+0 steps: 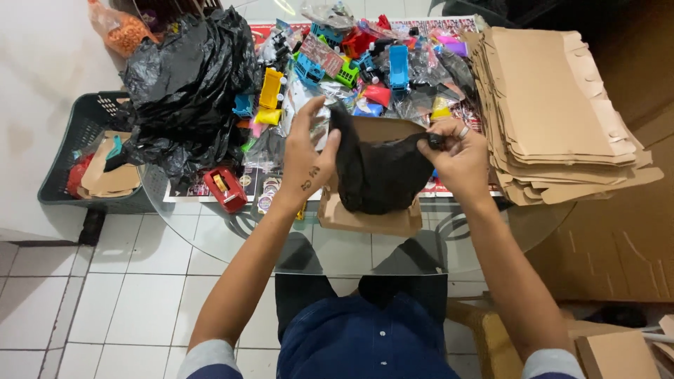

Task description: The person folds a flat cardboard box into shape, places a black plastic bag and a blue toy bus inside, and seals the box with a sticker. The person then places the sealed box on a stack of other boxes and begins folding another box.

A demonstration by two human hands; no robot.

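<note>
Both my hands hold a small black plastic bag [379,175] stretched open over an open brown cardboard box [365,217] on a round glass table [232,238]. My left hand [305,158] pinches the bag's left edge. The bag's right edge is gripped by my right hand [460,158], which wears a ring. The bag hangs partly into the box.
A pile of small plastic toy vehicles [358,67] in clear wrappers lies behind the box. A stack of flat cardboard blanks [554,112] sits at the right. At the left are a large black bag [186,91], a red tape dispenser [226,188] and a dark basket [81,161].
</note>
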